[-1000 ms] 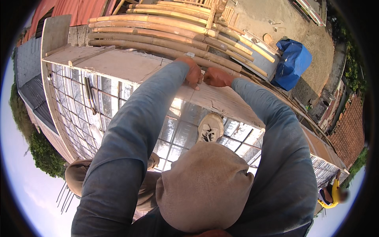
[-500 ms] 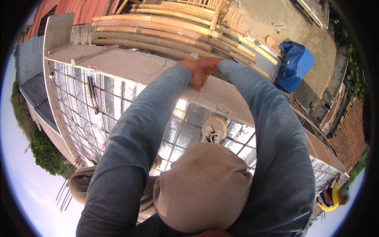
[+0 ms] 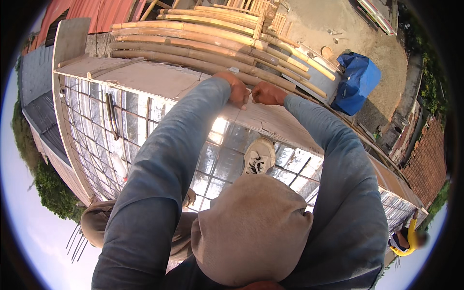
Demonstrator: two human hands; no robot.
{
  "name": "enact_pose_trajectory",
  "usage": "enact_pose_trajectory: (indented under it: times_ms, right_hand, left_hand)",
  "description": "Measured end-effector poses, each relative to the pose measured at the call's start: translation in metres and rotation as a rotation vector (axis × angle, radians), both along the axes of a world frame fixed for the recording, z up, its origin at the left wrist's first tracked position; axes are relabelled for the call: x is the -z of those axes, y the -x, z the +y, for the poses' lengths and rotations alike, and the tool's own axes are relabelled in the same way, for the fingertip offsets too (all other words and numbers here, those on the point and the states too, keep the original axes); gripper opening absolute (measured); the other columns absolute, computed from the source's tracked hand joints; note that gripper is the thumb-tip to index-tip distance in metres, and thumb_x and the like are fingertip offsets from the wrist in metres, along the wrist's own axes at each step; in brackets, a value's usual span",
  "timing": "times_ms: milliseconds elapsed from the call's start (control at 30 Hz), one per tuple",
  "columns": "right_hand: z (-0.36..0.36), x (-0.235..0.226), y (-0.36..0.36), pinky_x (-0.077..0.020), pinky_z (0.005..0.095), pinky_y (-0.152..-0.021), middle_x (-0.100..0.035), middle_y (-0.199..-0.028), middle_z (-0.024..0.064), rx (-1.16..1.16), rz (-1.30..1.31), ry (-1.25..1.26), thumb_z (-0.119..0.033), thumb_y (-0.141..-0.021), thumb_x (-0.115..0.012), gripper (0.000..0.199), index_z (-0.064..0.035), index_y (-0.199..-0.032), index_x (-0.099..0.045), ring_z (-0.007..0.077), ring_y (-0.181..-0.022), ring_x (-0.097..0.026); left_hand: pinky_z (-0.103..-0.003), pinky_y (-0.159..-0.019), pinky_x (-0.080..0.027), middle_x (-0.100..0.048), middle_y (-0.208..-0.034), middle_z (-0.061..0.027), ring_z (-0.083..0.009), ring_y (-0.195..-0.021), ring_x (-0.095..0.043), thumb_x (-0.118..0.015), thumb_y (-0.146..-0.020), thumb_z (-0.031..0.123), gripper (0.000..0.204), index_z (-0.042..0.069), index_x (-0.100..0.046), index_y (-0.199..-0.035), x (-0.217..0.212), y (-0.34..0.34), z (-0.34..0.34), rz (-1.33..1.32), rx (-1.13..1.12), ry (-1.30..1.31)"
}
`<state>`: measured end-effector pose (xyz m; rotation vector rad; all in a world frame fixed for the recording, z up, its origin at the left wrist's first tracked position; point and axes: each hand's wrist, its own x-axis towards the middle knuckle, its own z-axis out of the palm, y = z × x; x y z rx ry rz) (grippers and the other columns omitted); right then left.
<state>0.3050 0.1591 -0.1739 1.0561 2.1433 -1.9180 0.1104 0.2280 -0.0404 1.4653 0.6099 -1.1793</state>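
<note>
Board [image 3: 285, 121] of pale wood slants down to the right, just past the white shoe [image 3: 259, 155]. Left hand [image 3: 237, 92] and right hand [image 3: 268, 94] are at the board, close together with a small gap between, and both have their fingers curled in. I cannot tell if they pinch something small. Dark bars [image 3: 213, 177] make a grid near the shoe. Past the board, long bamboo poles [image 3: 193, 35] lie side by side. A blue tarp [image 3: 357, 82] sits to the right. 1 other person [image 3: 408, 241], in yellow, is at the lower right.
</note>
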Motion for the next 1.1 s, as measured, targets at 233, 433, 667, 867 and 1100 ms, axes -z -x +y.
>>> enact_pose_trajectory:
  times_ms: [233, 433, 667, 867, 1100]
  right_hand:
    - [0.052, -0.044, 0.046, -0.0554, 0.0451, -0.083, -0.078, -0.093, 0.0177, -0.325, 0.004, -0.076, -0.022, -0.089, -0.076, 0.025, -0.0032, -0.104, -0.079, 0.0314, -0.090, -0.073]
    - [0.059, 0.023, 0.073, -0.0579, 0.0455, -0.085, -0.081, -0.102, 0.0128, -0.233, 0.031, -0.001, -0.026, -0.084, -0.080, 0.027, -0.0103, -0.106, -0.083, 0.0287, -0.095, -0.075]
    - [0.029, 0.070, 0.031, -0.0562, 0.0429, -0.079, -0.080, -0.094, 0.0096, -0.124, -0.139, 0.131, -0.024, -0.082, -0.080, 0.018, -0.0127, -0.096, -0.083, 0.0268, -0.086, -0.072]
    - [0.003, 0.020, 0.024, -0.0538, 0.0439, -0.075, -0.072, -0.076, 0.0137, 0.019, -0.211, -0.073, -0.015, -0.079, -0.078, 0.011, -0.0041, -0.082, -0.078, 0.0250, -0.076, -0.066]
    - [-0.008, -0.036, 0.014, -0.0578, 0.0509, -0.089, -0.077, -0.096, 0.0253, 0.169, -0.209, 0.065, -0.020, -0.081, -0.069, 0.025, -0.0018, -0.093, -0.081, 0.0445, -0.096, -0.073]
  left_hand:
    - [-0.045, -0.097, -0.055, -0.072, -0.136, -0.0127, -0.0315, -0.113, -0.072, -0.077, -0.096, 0.045, 0.051, 0.013, -0.071, -0.135, 0.011, 0.022, -0.013, -0.112, -0.132, -0.154]
    - [-0.044, -0.099, -0.056, -0.077, -0.120, -0.0174, -0.0380, -0.110, -0.073, -0.076, -0.093, 0.033, 0.037, 0.011, -0.079, -0.122, -0.006, 0.032, -0.035, -0.116, -0.375, -0.506]
    - [-0.043, -0.094, -0.058, -0.080, -0.113, -0.0147, -0.0328, -0.107, -0.076, -0.072, -0.089, 0.016, 0.028, 0.012, -0.083, -0.115, -0.016, 0.033, -0.026, -0.130, -0.396, -0.396]
    - [-0.043, -0.096, -0.057, -0.078, -0.117, -0.0169, -0.0368, -0.111, -0.074, -0.069, -0.086, 0.013, 0.035, 0.016, -0.083, -0.118, -0.013, 0.027, -0.029, -0.122, -0.326, -0.429]
    - [-0.044, -0.098, -0.056, -0.077, -0.123, -0.0169, -0.0370, -0.115, -0.072, -0.070, -0.088, 0.021, 0.036, 0.013, -0.081, -0.121, -0.006, 0.027, -0.029, -0.096, -0.350, -0.359]
